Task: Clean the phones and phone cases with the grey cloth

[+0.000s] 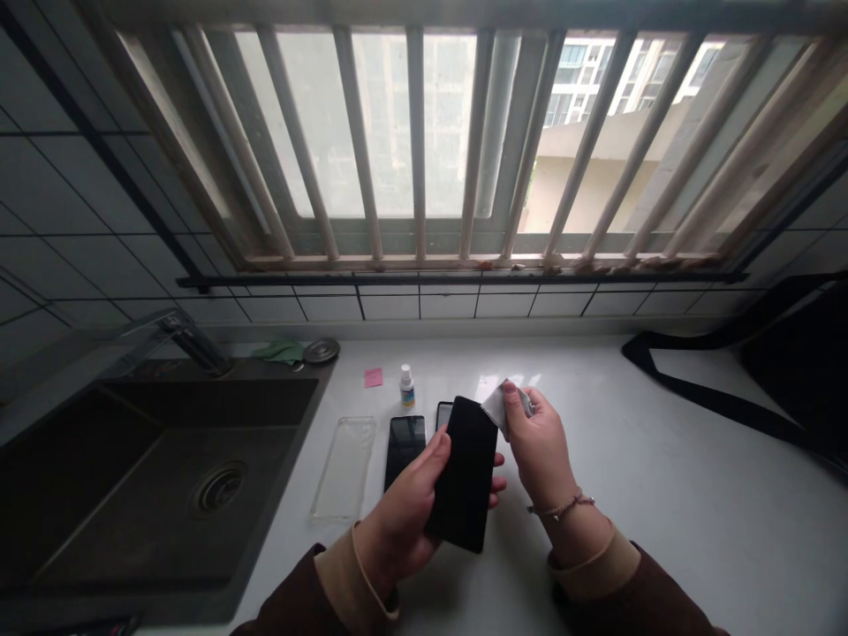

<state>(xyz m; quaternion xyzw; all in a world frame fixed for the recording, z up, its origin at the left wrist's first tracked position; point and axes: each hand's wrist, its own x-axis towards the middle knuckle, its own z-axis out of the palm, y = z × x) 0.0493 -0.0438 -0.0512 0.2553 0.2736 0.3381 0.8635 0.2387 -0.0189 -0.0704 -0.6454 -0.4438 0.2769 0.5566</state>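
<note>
My left hand (414, 508) is closed around a black smartphone (465, 477), held tilted above the counter with its dark face up. Pinched in my right hand (538, 437) is a small grey cleaning cloth (495, 408), close to the phone's upper right corner; whether it touches the glass I cannot tell. Under and beside my left hand lies a second phone (405, 442) with a dark screen. Another dark-edged flat item (444, 413) is mostly hidden behind the held phone. A clear phone case (343, 468) lies to the left.
A small white spray bottle (406, 389) stands behind the phones, near a pink paper square (373, 378). The dark sink (265, 495) with its faucet (195, 340) is on the left. A green cloth (278, 352) and a metal drain cover (321, 351) rest on its rim. A black bag (788, 371) lies right.
</note>
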